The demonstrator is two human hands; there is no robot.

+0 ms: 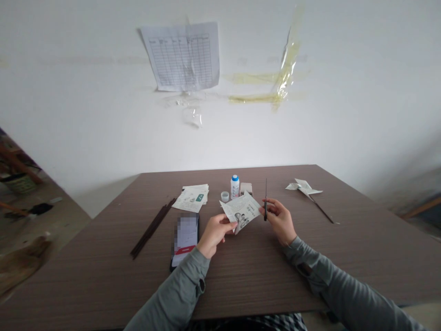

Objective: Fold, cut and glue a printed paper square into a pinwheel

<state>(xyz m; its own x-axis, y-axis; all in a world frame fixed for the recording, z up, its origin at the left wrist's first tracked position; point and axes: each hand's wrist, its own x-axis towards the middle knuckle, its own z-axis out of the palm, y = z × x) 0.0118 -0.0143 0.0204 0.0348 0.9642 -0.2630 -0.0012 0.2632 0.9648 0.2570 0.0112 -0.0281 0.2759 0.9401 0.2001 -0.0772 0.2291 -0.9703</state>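
A printed square sheet of paper (245,208) with a drawing of figures is lifted above the table, tilted toward me. My left hand (214,233) pinches its lower left corner between thumb and fingers. Closed around a pair of dark scissors (265,209) is my right hand (281,221); the thin blades point upward. The right fingertips are at the sheet's right corner, but whether they grip it I cannot tell. Just behind the paper stand a white bottle with a blue cap (234,186) and a small translucent cup (225,196).
A paper pinwheel (304,187) on a dark stick lies at the right. On the left are a stack of printed sheets (191,198), a bundle of dark sticks (153,227) and a phone (186,236). A small box (246,188) stands by the bottle. A wall borders the table's (241,285) far edge.
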